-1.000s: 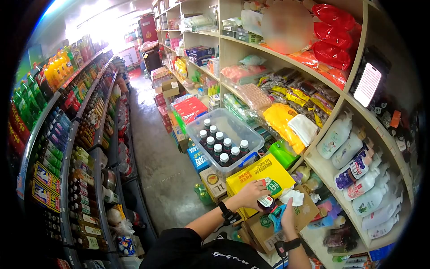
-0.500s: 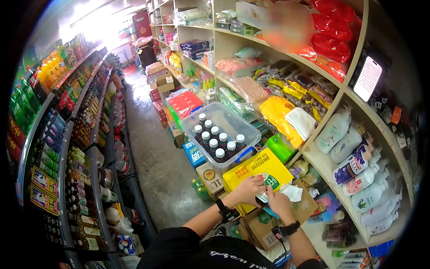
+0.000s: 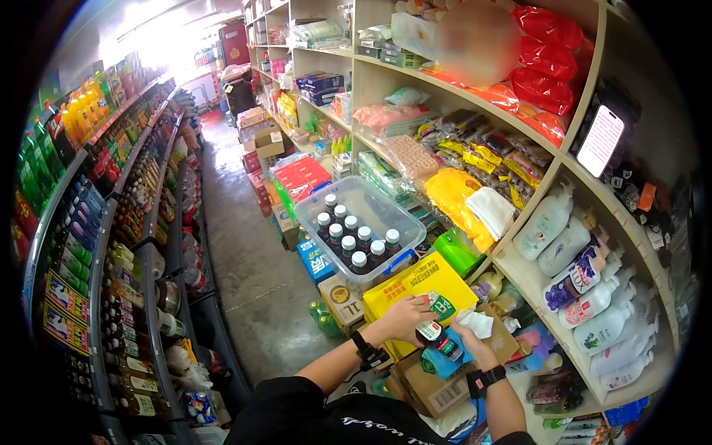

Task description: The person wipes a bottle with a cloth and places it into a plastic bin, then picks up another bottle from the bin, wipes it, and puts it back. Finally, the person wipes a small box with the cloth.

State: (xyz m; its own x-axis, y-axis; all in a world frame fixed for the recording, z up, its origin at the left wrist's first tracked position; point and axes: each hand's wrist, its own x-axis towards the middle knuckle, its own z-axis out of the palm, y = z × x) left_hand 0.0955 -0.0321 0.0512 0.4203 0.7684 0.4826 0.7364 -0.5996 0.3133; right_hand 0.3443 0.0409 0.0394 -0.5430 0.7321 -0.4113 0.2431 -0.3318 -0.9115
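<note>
A small dark bottle (image 3: 449, 348) with a printed label is tilted between my hands, above a cardboard box (image 3: 447, 397). My left hand (image 3: 406, 320) grips it from the left, fingers curled over its upper part. Against its other side, my right hand (image 3: 478, 350) is closed on a blue cloth (image 3: 443, 365) that lies around the bottle's lower end. A crumpled white tissue (image 3: 475, 323) sticks out at the right fingers. Behind the hands is a yellow carton (image 3: 408, 285). Several dark white-capped bottles (image 3: 359, 259) stand in a clear plastic tub (image 3: 397, 204).
Wooden shelves (image 3: 475, 93) rise on the right, with white pump bottles (image 3: 545, 222) and a lit phone (image 3: 601, 141). Drink shelves (image 3: 111, 215) line the left. Between them runs a concrete aisle floor (image 3: 259, 311). A red box (image 3: 300, 176) lies beyond the tub.
The bottle has come into fuller view between my hands, with the blue cloth now spread against it. My right hand has lowered and turned outward. The view has shifted slightly.
</note>
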